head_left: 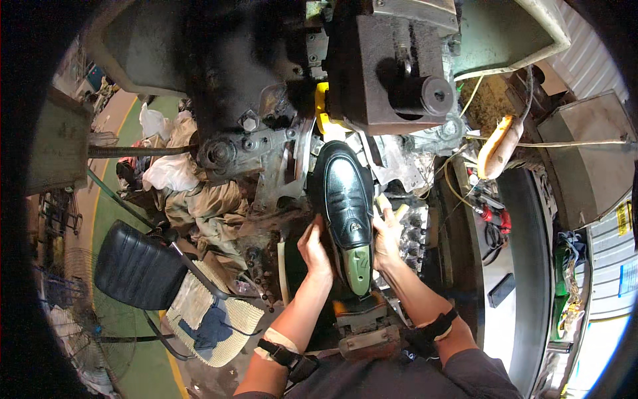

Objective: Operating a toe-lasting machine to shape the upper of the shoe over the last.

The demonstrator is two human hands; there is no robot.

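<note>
Black shoe [345, 193] on a green form [359, 271], toe pointing far, seated in the dark machine [266, 100]. Left hand [315, 247] grips its left side, right hand [387, 233] its right. Upper looks already shaped; shoe not yet lifted off the machine.

left hand [314, 247]: bare | right hand [387, 234]: bare | 2 black wrist straps | dark grey sleeves, pushed up
</note>
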